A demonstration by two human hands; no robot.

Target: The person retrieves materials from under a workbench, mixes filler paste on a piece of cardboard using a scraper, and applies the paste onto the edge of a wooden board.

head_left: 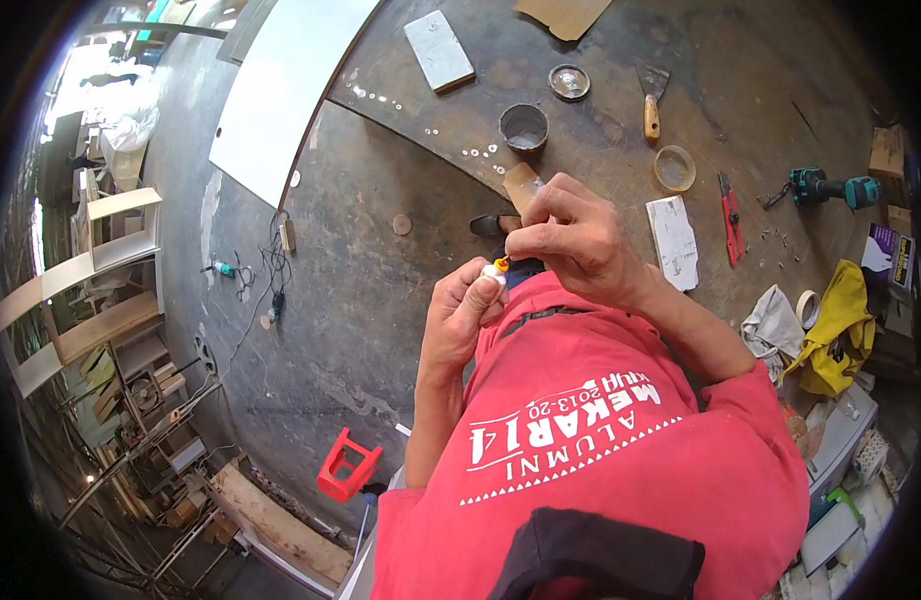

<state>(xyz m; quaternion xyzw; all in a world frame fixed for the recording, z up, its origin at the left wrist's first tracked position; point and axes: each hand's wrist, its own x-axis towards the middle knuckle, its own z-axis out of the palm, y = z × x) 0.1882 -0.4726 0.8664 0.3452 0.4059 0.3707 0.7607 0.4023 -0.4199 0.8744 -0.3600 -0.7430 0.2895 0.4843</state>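
Note:
Near the middle of the view, my left hand point(463, 305) is closed round a small white bottle point(494, 273) with a yellow-orange tip point(502, 264). Just above and to the right of it, my right hand point(578, 240) has its fingers pinched at the bottle's tip. A thin, dark piece shows between those fingers and the tip, too small to make out. Behind the right fingers lies a tan piece of card or sandpaper point(522, 186) at the edge of the work surface.
The dark work surface point(621, 50) bears a black round container point(524, 128), a scraper point(652, 112), a red cutter point(731, 220), a white block point(673, 242) and a green drill point(831, 189). A white panel point(281, 90) lies upper left; a red stool point(349, 465) stands below.

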